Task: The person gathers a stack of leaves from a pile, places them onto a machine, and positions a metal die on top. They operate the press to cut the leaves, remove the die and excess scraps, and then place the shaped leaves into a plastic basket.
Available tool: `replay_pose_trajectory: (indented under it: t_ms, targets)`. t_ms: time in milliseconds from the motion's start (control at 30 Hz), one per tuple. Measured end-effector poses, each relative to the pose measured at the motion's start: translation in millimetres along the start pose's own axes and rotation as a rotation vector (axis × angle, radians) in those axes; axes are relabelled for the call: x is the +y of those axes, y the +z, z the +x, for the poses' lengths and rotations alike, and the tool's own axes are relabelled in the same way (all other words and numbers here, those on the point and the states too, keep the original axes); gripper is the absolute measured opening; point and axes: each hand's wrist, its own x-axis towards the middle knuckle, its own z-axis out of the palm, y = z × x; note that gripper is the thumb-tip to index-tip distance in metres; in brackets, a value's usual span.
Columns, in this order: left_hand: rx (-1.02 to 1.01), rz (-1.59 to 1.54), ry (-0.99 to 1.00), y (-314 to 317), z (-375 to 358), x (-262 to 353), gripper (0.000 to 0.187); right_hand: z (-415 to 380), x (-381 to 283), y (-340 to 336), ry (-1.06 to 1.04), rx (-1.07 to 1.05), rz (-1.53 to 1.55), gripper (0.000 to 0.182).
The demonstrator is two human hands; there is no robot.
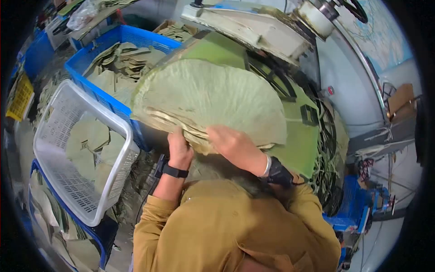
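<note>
A large stack of pale green, rounded sheets (208, 95) lies over the green work surface (297, 149), its layered edge facing my body. My left hand (180, 148) grips the near edge of the stack, fingers wrapped round the layers. Close beside it on the right, my right hand (233, 147) is closed on the same edge, its fingertips partly hidden against the sheets. Above the stack stands the white metal head of a machine (253, 31).
A white basket (115, 190) holding cut sheets stands at the left. Behind it is a blue crate (99, 93) with more pieces. Dark green strips (328, 149) hang at the right edge of the work surface. A yellow basket (20, 97) is at far left.
</note>
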Motion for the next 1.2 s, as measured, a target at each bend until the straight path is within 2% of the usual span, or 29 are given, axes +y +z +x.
replay_pose_trajectory:
  t_ms: [67, 133, 167, 233, 333, 400, 433, 500, 567, 633, 667, 733, 833, 933, 1067, 1100, 1133, 1200]
  targets:
    - [0.060, 0.009, -0.014, 8.3, -5.1, -0.3, 0.043, -1.4, 9.0, -1.3, -0.010, -0.065, 0.034, 0.035]
    - [0.064, -0.009, -0.002, 30.2, -18.6, 10.0, 0.038, 0.4, 23.6, -9.4, 0.031, 0.097, 0.073, 0.031]
    - [-0.010, -0.037, -0.045, 24.9, -19.0, 10.3, 0.044, 3.9, 27.4, -16.5, 0.361, 0.185, 0.324, 0.028]
    - [-0.008, -0.017, -0.053, 15.0, -19.7, 3.7, 0.045, 7.7, 38.3, -37.9, 0.506, 0.448, 0.345, 0.030]
    - [0.021, 0.049, -0.071, 7.3, -24.7, -7.9, 0.049, 9.3, 44.1, -80.1, 0.478, 0.799, 0.124, 0.034]
    - [0.021, 0.067, -0.088, 14.0, -27.3, -3.9, 0.053, 1.8, 44.3, -96.5, 0.399, 0.909, -0.098, 0.041]
    - [0.009, 0.076, -0.092, 18.8, -27.9, -1.9, 0.053, 3.3, 37.8, -105.0, 0.405, 0.921, -0.105, 0.041]
    - [0.009, 0.089, -0.034, 27.3, -29.8, 1.6, 0.052, 9.2, 20.4, -115.1, 0.052, 0.649, -0.386, 0.047]
    - [0.003, 0.114, -0.003, 33.7, -27.3, 3.4, 0.052, 10.8, 5.4, -97.0, -0.121, 0.391, -0.400, 0.050]
    - [0.045, 0.142, 0.017, 37.7, -26.0, 5.2, 0.048, 6.6, -5.5, -46.1, -0.142, 0.188, -0.250, 0.039]
    - [0.057, 0.146, 0.012, 36.1, -25.4, 5.7, 0.048, 2.7, -3.4, -25.0, -0.139, 0.182, -0.239, 0.039]
    - [0.016, 0.141, -0.005, 32.7, -22.8, 7.1, 0.044, 1.4, -1.4, -1.7, -0.142, 0.010, -0.108, 0.034]
    - [0.032, 0.109, 0.006, 35.2, -21.0, 9.4, 0.040, -0.2, 8.9, -9.1, -0.144, 0.075, 0.012, 0.028]
    - [0.020, 0.102, -0.003, 31.4, -19.9, 4.6, 0.039, 1.1, 9.7, -12.3, -0.201, 0.019, 0.053, 0.024]
    - [0.035, 0.168, 0.006, 32.0, -22.1, 6.4, 0.040, 0.3, 10.2, -7.9, -0.172, -0.021, 0.016, 0.024]
    - [-0.032, 0.135, -0.013, 33.8, -24.5, 8.3, 0.050, 0.6, 10.1, -13.0, -0.132, -0.075, 0.052, 0.026]
    - [-0.034, 0.137, -0.013, 37.8, -27.6, 9.4, 0.050, 0.1, 11.8, -16.9, -0.089, -0.128, 0.086, 0.029]
    - [-0.102, 0.044, -0.038, 45.6, -33.3, 8.5, 0.062, 0.6, 22.3, -21.0, -0.075, -0.175, 0.114, 0.025]
